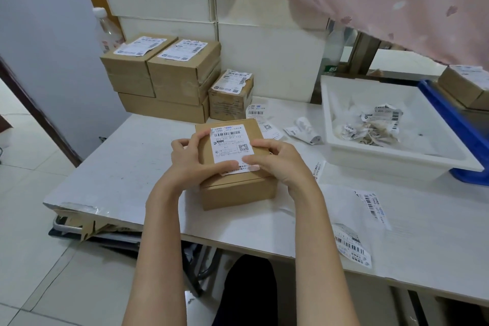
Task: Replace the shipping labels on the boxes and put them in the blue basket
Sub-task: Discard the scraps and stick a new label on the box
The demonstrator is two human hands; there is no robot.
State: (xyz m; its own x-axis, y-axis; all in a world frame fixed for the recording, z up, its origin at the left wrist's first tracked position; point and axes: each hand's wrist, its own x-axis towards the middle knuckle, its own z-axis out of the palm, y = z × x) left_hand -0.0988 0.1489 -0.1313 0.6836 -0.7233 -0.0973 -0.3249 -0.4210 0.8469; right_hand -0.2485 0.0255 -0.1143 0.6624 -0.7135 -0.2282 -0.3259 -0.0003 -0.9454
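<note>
A small brown cardboard box [232, 167] sits on the white tabletop [127, 167] in front of the person, with a white printed shipping label [231, 147] lying on its top face; the left hand [195, 159] grasps the box's left side, fingers curled over the upper left edge beside the label and thumb pressing the label's lower edge; the right hand [275, 160] holds the right side, its index finger lying along the label's right edge and its thumb pressing down near the lower right corner, thumb tips nearly meeting. The blue plastic basket [447, 119] stands at the far right of the table, only partly in view, with a labelled brown box [465, 87] resting in it; just beside it, to its left, a white rectangular tray [391, 156] holds crumpled torn labels [375, 124]; a stack of brown labelled cartons [161, 77] stands at the back left against the wall; loose label strips [352, 243] lie scattered on the table to the right.
</note>
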